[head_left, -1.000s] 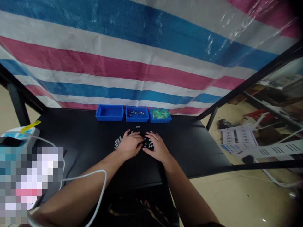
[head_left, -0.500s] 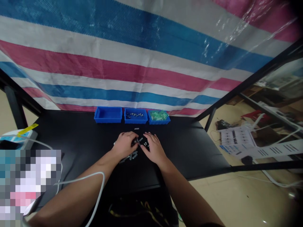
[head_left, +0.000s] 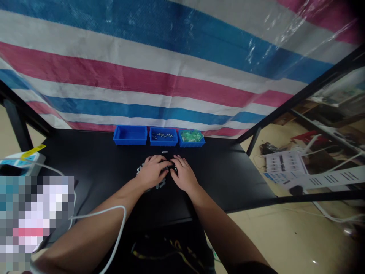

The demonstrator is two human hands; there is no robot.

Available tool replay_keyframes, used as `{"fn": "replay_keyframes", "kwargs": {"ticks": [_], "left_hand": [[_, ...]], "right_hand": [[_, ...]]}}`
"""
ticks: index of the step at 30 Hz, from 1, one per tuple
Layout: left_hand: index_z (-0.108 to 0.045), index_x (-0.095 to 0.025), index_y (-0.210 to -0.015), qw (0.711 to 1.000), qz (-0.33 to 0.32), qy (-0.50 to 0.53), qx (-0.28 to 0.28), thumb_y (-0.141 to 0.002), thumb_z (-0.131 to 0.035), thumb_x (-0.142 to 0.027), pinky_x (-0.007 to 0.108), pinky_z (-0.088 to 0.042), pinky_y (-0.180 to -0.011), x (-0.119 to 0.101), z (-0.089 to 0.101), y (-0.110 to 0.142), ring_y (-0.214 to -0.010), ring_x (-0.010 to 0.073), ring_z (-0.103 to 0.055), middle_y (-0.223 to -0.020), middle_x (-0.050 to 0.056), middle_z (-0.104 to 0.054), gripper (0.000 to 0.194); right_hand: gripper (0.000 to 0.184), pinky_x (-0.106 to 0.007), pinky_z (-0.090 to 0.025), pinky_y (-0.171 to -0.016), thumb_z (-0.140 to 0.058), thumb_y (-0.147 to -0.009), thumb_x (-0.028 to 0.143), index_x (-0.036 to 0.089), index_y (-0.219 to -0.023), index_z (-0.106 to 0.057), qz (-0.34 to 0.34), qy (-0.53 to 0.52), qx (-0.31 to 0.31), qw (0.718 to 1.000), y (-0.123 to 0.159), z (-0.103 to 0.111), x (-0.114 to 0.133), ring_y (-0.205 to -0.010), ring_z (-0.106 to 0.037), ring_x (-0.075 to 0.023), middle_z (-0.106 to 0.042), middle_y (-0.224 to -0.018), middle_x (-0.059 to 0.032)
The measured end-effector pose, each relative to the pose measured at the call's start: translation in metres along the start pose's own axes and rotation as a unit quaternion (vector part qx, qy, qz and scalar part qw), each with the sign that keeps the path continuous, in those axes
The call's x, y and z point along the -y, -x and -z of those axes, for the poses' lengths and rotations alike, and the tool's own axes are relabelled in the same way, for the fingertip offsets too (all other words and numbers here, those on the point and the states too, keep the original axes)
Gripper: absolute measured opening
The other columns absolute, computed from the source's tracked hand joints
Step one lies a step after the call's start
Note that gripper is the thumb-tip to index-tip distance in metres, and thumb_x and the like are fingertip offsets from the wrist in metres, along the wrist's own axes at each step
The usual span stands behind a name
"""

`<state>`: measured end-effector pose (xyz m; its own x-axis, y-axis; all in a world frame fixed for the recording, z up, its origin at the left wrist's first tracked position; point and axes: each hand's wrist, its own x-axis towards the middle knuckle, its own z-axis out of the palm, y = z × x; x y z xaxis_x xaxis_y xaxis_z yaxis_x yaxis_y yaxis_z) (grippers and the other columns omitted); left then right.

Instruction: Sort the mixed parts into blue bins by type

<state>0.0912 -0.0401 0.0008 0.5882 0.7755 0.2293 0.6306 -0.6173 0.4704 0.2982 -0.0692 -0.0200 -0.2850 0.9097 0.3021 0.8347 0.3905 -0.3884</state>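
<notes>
My left hand and my right hand rest close together on the black table, fingertips meeting over a scatter of small silver metal parts. Both hands have their fingers curled and pinched together around small pieces I cannot make out. More silver parts lie just left of my left hand, and one single part lies beyond the hands. Three blue bins stand at the table's back: an empty left bin, a middle bin with silver parts, and a right bin with green pieces.
A striped blue, pink and white tarp hangs behind the table. A white cable loops over my left forearm. A power strip sits at the table's left edge. Papers and clutter lie on the floor to the right.
Both hands shifted slightly back toward the bins and drew closer, fingertips now touching. The loose silver parts near the left hand got spread about.
</notes>
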Motion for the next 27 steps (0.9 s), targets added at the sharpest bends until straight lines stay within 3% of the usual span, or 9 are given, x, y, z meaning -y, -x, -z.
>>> {"fn": "replay_keyframes", "kwargs": {"ticks": [7, 11, 13, 16, 18, 23, 27], "left_hand": [[-0.065, -0.04, -0.129, 1.0, 0.012, -0.024, 0.016, -0.094, -0.057, -0.036, 0.059, -0.032, -0.115, -0.002, -0.005, 0.001, -0.133, 0.0292, -0.046, -0.137, 0.005, -0.057, 0.036], [-0.065, -0.04, -0.128, 0.999, 0.036, -0.027, 0.004, -0.092, -0.06, -0.04, 0.061, -0.029, -0.116, 0.001, -0.002, 0.002, -0.134, 0.0308, -0.046, -0.137, 0.005, -0.058, 0.037], [-0.065, -0.038, -0.129, 0.998, 0.051, -0.032, -0.004, -0.092, -0.06, -0.042, 0.061, -0.03, -0.116, 0.003, 0.0, 0.002, -0.134, 0.0314, -0.046, -0.136, 0.006, -0.059, 0.038], [-0.065, -0.035, -0.129, 0.997, 0.065, -0.034, -0.007, -0.092, -0.058, -0.043, 0.06, -0.031, -0.115, 0.006, 0.002, 0.003, -0.133, 0.0311, -0.048, -0.135, 0.007, -0.059, 0.038], [-0.064, -0.035, -0.129, 0.997, 0.065, -0.028, -0.003, -0.093, -0.058, -0.043, 0.061, -0.03, -0.115, 0.006, 0.003, 0.003, -0.133, 0.0306, -0.049, -0.136, 0.007, -0.06, 0.038], [-0.062, -0.034, -0.128, 0.997, 0.068, -0.017, -0.009, -0.096, -0.053, -0.039, 0.062, -0.027, -0.117, 0.003, 0.016, 0.0, -0.128, 0.0283, -0.055, -0.133, 0.005, -0.063, 0.034], [-0.061, -0.029, -0.127, 0.991, 0.109, 0.0, -0.077, -0.1, -0.043, -0.036, 0.052, -0.041, -0.108, 0.015, 0.039, 0.004, -0.12, 0.0267, -0.06, -0.126, 0.005, -0.066, 0.033]], "right_hand": [[0.019, -0.058, -0.039, -0.116, -0.047, -0.099, 0.02, 0.021, -0.109, -0.063, -0.02, -0.01, -0.03, 0.999, 0.007, -0.003, -0.01, -0.142, -0.048, -0.0301, -0.06, -0.142, -0.014], [0.018, -0.059, -0.037, -0.118, -0.049, -0.1, 0.024, 0.022, -0.112, -0.062, -0.047, -0.019, -0.042, 0.998, 0.01, 0.001, -0.024, -0.141, -0.049, -0.0304, -0.061, -0.141, -0.0138], [0.028, -0.059, -0.036, -0.119, -0.058, -0.096, 0.031, 0.022, -0.123, -0.058, -0.066, -0.033, -0.042, 0.996, 0.016, 0.01, -0.03, -0.141, -0.049, -0.0309, -0.058, -0.145, -0.0147], [0.065, -0.057, -0.035, -0.12, -0.072, -0.087, 0.041, 0.022, -0.142, -0.045, -0.074, -0.057, -0.035, 0.995, 0.032, 0.025, -0.036, -0.141, -0.049, -0.0312, -0.05, -0.152, -0.0155], [0.078, -0.058, -0.032, -0.122, -0.076, -0.083, 0.045, 0.023, -0.149, -0.038, -0.068, -0.046, -0.031, 0.996, 0.043, 0.031, -0.038, -0.143, -0.047, -0.0321, -0.047, -0.155, -0.0156], [0.084, -0.062, -0.029, -0.122, -0.072, -0.086, 0.048, 0.02, -0.154, -0.032, -0.056, 0.013, -0.019, 0.998, 0.049, 0.027, -0.038, -0.146, -0.042, -0.0358, -0.047, -0.155, -0.0171], [0.076, -0.061, -0.029, -0.122, -0.067, -0.09, 0.048, 0.021, -0.154, -0.036, -0.048, 0.029, -0.017, 0.998, 0.034, 0.018, -0.037, -0.147, -0.04, -0.0356, -0.048, -0.155, -0.0155]]}}
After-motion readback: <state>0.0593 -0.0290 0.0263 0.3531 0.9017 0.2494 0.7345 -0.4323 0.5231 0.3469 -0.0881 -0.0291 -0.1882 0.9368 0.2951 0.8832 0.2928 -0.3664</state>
